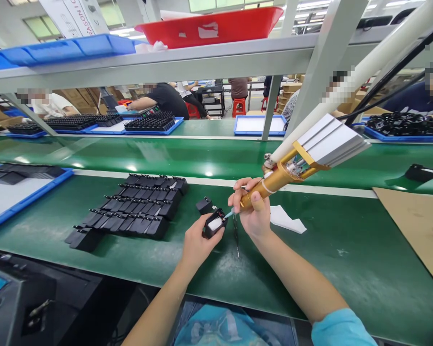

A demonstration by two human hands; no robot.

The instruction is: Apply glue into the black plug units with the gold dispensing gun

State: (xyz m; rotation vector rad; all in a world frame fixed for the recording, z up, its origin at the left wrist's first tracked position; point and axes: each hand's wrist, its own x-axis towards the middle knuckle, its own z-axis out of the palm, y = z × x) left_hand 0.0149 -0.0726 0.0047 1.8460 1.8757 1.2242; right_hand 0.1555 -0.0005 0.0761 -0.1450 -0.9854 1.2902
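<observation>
My left hand (196, 244) is closed around a small black plastic housing (209, 233), its open side up with a white block inside. In my right hand (257, 219) is a gold-coloured dispensing gun (274, 185), gripped like a pen. Its thin pale-blue nozzle (229, 214) reaches the inner edge of the housing; whether it touches cannot be made out. Just behind lies another black housing (204, 205). Between my hands, a thin dark tool like tweezers (236, 238) rests on the green bench (332, 250).
Rows of black housings (140, 204) stand to the left, beside a blue-rimmed tray (29, 199). White paper (286, 220) and cardboard (411, 226) lie to the right. A white pole (332, 91) slants over the bench. Beyond the green conveyor (166, 154), several people sit.
</observation>
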